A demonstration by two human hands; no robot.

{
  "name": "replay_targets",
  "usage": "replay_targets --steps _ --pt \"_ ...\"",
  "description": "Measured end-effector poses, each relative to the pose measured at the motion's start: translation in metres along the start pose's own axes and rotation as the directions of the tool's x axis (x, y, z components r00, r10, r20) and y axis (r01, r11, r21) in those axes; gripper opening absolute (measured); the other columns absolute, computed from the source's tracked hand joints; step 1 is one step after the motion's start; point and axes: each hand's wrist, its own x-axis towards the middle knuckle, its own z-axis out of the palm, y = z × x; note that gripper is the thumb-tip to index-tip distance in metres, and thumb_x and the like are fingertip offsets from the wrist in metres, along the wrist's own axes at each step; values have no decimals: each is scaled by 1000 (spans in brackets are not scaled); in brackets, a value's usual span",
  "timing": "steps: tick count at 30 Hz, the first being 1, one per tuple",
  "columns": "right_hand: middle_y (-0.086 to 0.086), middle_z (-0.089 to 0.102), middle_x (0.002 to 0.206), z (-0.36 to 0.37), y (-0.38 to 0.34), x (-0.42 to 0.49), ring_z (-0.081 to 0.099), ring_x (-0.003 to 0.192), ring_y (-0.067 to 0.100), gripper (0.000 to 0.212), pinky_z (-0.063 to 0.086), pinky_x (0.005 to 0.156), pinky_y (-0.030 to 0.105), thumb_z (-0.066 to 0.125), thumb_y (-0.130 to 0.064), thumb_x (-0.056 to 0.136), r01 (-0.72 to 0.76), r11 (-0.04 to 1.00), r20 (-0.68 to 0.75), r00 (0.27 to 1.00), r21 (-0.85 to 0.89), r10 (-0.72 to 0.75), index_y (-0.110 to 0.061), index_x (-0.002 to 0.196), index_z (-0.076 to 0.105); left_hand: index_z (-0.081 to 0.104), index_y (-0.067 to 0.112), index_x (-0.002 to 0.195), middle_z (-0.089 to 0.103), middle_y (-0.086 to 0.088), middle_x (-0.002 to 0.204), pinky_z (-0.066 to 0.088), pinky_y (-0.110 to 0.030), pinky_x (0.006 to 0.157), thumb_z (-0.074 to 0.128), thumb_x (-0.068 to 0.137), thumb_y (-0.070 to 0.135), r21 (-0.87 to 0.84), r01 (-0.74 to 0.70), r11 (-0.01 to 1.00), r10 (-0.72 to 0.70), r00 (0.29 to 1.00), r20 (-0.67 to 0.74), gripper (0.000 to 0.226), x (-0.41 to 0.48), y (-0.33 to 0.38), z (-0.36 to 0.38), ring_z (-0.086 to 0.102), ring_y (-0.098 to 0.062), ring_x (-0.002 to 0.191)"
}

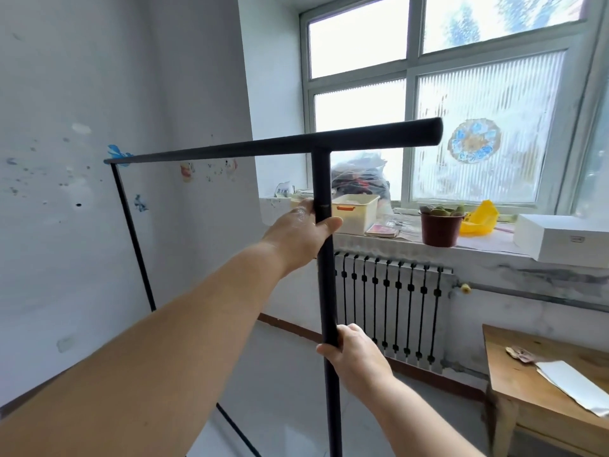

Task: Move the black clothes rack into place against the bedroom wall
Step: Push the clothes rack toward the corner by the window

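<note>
The black clothes rack point(250, 148) stands in front of me, its top bar running from near the left wall to in front of the window. My left hand point(304, 230) grips the near upright post high up, just below the top bar. Lower on the same post, my right hand point(354, 352) is wrapped around it. The far upright is thin and leans close to the white wall point(66, 242) on the left. A bottom rail shows low between my arms. The rack's feet are out of view.
A radiator point(392, 305) sits under the window sill point(494, 247), which holds a cream bin, a potted plant point(440, 225), a yellow object and a white box. A wooden table point(534, 384) with paper stands at the right. Grey floor lies beyond the rack.
</note>
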Motion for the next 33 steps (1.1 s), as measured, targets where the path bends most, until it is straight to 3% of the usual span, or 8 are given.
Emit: replay_targets --steps 6,12,15,18,25,29,33 --pt "-9 53 96 -10 29 82 60 88 14 19 51 82 34 60 -45 88 -14 1000 49 999 -14 15 -29 97 62 45 25 129 61 -7 116 47 -48 97 46 90 55 39 -57 998 58 998 -24 49 81 -28 32 58 -30 110" --pt "-5 60 108 -28 45 172 60 99 17 24 50 89 35 61 -42 88 -56 997 79 995 -57 61 -26 105 63 46 24 127 61 0 107 49 -46 91 42 92 55 102 -89 991 95 994 -48 47 167 -46 53 60 -28 104" --pt "-3 62 108 -28 57 211 61 98 19 23 50 89 37 59 -41 90 -80 996 88 993 -41 83 -25 106 61 46 25 125 57 5 96 49 -42 87 41 92 57 127 -78 989 88 993 -75 46 204 -59 66 59 -26 99" --pt "-3 65 107 -26 66 247 63 97 19 23 51 88 38 59 -40 90 -76 996 102 991 -53 81 -24 106 61 46 26 126 56 4 98 49 -44 89 41 91 58 132 -68 989 79 993 -82 47 237 -73 73 59 -28 100" --pt "-9 66 103 -21 84 333 62 92 15 23 50 78 30 59 -41 90 -40 997 144 988 -69 49 -29 110 59 45 27 123 51 16 82 49 -39 85 41 91 58 139 -52 989 69 990 -120 45 311 -108 90 59 -24 93" --pt "-8 66 99 -19 95 399 62 88 16 22 50 74 30 58 -40 90 -3 997 189 982 -76 17 -29 109 58 45 27 122 50 13 81 49 -41 88 40 92 57 157 -23 987 46 988 -148 43 364 -130 99 60 -26 96" --pt "-9 62 96 -14 102 464 60 85 16 22 48 71 29 58 -40 90 50 995 236 971 -86 -29 -27 108 58 47 25 117 50 12 78 50 -40 81 42 92 55 195 28 980 16 975 -222 39 415 -152 105 60 -26 89"
